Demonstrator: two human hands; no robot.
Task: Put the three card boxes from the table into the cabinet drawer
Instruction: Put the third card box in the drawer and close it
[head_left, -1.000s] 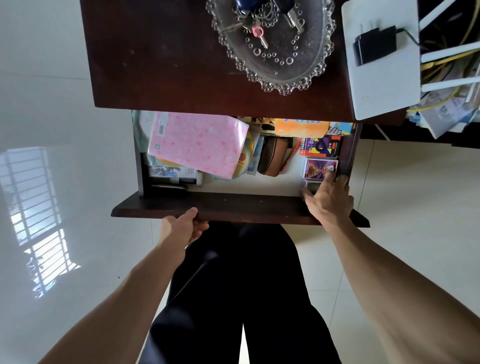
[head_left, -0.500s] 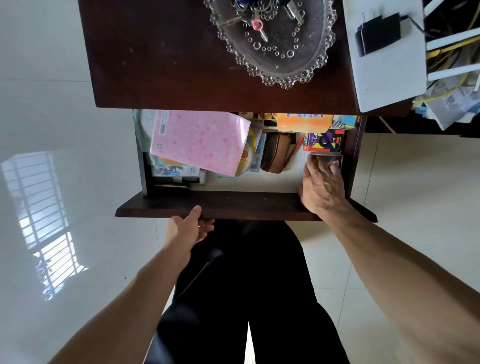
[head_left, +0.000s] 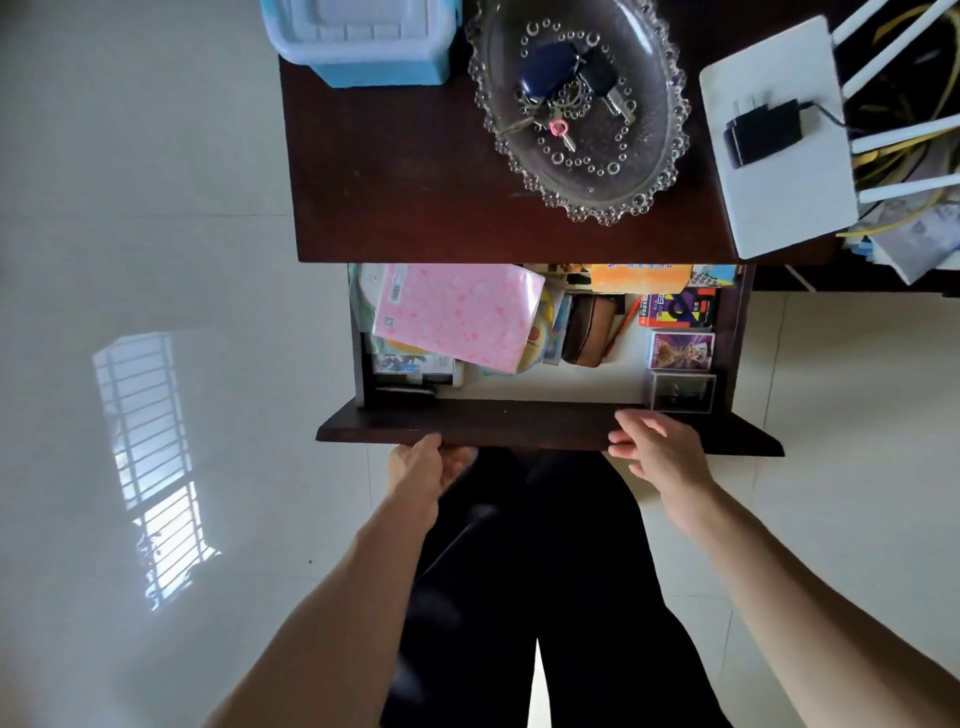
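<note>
Hidden and cut off

The counter (head_left: 415, 171) hides my drawer's (head_left: 545, 426) back; my left hand's (head_left: 421, 467) fingers curl under its front, and the blue tub (head_left: 363, 41) is cropped at top.

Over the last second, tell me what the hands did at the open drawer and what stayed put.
The right hand came out of the dark wooden drawer, uncovering a clear plastic card box in the near right corner, and now rests empty at the front edge. The left hand stayed gripping the drawer front. The purple card box stayed put.
</note>
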